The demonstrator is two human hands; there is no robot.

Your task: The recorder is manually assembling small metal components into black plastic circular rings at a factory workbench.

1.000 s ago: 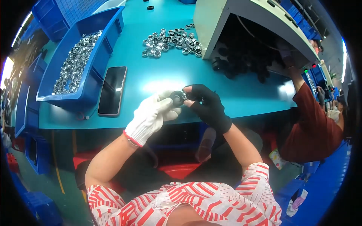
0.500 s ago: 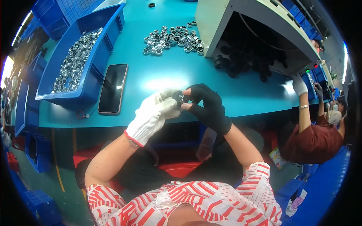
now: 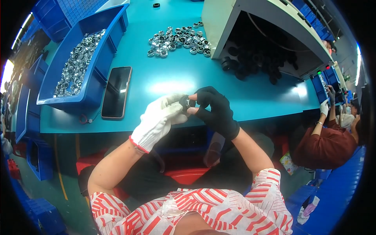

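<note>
The nearest thing is a white cloth shirt with red stripes. Past it, both hands meet over the near edge of the smooth blue-green desk, about halfway along. The left hand wears a white knit glove with a red rim. Its fingers are curled in, and they grip a small, round black piece with a shiny silver part. The right hand wears a black glove with bare fingertips. Its thumb and pointing finger are bent close together and pinch the right side of the same piece.

Farther left, a flat black phone with a pink rim lies near the near edge. Beside it, by the left edge, a long blue plastic bin holds many shiny silver rings. Farther in, a loose pile of silver and black rings touches or nearly touches a big cream metal box. Lots of dark round pieces sit in its opening. One black ring lies far back.
</note>
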